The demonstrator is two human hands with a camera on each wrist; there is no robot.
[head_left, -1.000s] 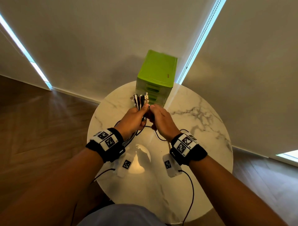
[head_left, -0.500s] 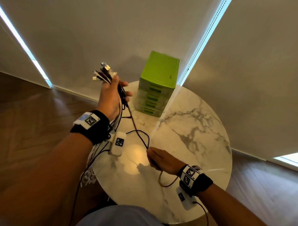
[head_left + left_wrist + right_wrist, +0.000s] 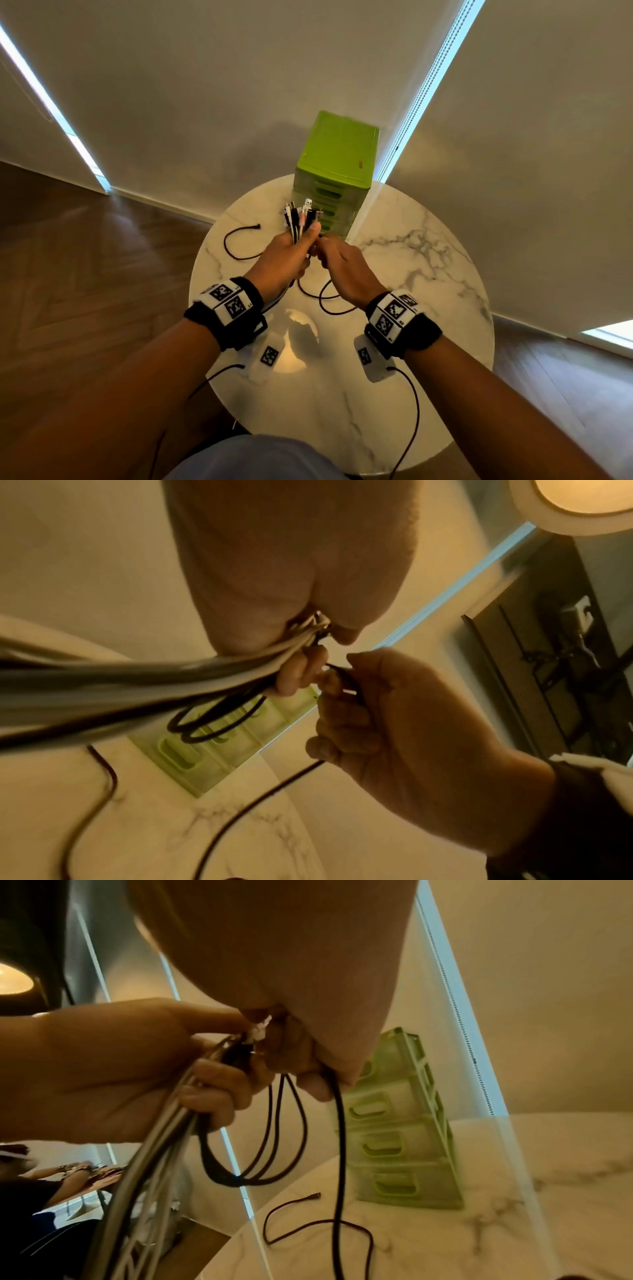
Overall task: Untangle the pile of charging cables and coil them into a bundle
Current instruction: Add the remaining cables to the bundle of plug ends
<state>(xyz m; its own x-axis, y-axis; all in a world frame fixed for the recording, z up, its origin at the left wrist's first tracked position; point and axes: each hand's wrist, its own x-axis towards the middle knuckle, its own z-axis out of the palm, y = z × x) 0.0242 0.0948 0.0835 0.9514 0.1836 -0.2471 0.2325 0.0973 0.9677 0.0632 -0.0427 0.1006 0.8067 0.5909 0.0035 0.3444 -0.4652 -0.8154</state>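
My left hand (image 3: 287, 255) grips a bundle of white and black charging cables (image 3: 301, 219), their plugs fanned out above the fist. In the left wrist view the white cables (image 3: 143, 677) run out of the palm and black loops (image 3: 212, 721) hang beneath. My right hand (image 3: 339, 265) meets the left and pinches a black cable (image 3: 339, 1137) that drops to the round marble table (image 3: 428, 274). The cable's free end (image 3: 255, 226) lies curled on the table's left side, also seen in the right wrist view as a loose plug end (image 3: 313, 1195).
A green plastic drawer unit (image 3: 337, 164) stands at the table's far edge, just beyond the hands. Small white tagged devices (image 3: 269, 356) hang under both wrists with black leads. Wooden floor surrounds the table; pale blinds close off the back.
My left hand came down from high left back to the table's middle with the bundle. My right hand rose from the table to meet it. A black cable end now lies at left.
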